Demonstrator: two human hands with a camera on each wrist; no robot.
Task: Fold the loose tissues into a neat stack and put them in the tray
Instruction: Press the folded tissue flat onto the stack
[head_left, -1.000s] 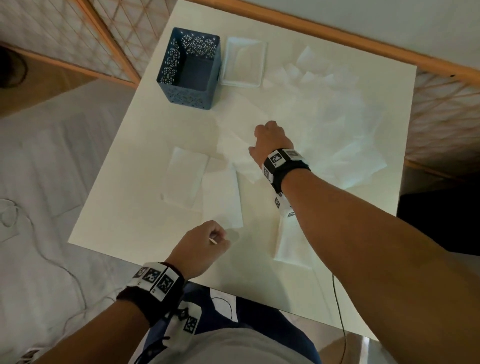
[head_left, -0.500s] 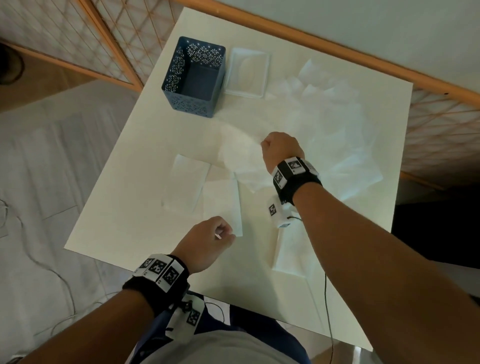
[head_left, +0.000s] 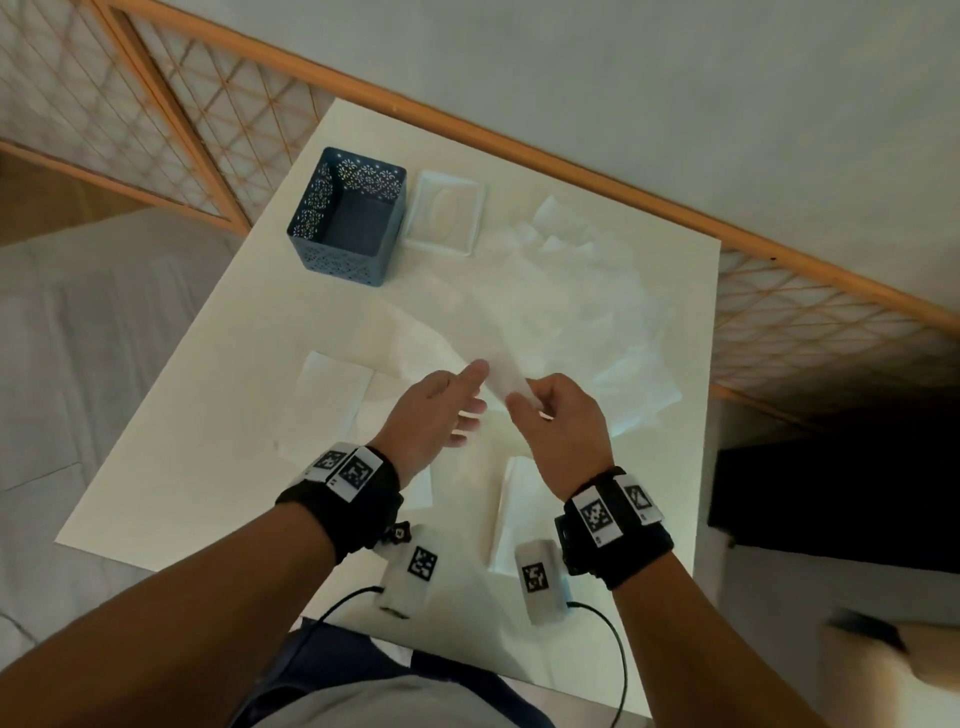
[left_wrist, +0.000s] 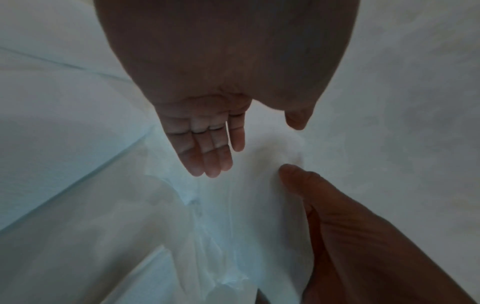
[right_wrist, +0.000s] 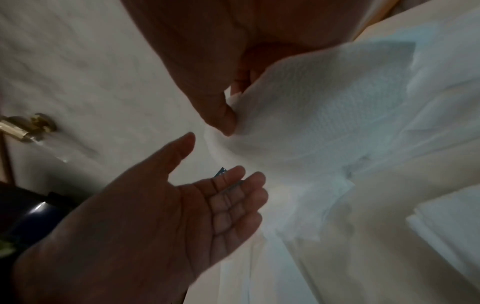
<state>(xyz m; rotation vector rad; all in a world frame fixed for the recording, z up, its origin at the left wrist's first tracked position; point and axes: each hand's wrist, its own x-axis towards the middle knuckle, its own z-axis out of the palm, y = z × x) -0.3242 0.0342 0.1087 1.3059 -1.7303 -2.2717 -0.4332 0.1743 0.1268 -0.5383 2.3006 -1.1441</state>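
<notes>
A dusty-blue square metal basket (head_left: 347, 217) at eleven o'clock on the pale cream square tabletop (head_left: 218, 395) carries a punched pattern of small floral dots along its walls. At twelve o'clock, a white shallow plastic tray (head_left: 445, 212) shows a faint oval relief. The white thin paper tissues (head_left: 582, 322) from one to three o'clock look bluish in the dim light; the white embossed paper tissue (right_wrist: 319, 107) has a fine dimpled weave. Black fabric wristbands (head_left: 358, 499) bear white tags with black square-code patterns. An orange wooden lattice screen (head_left: 171, 109) at ten o'clock shows a diamond grid.
</notes>
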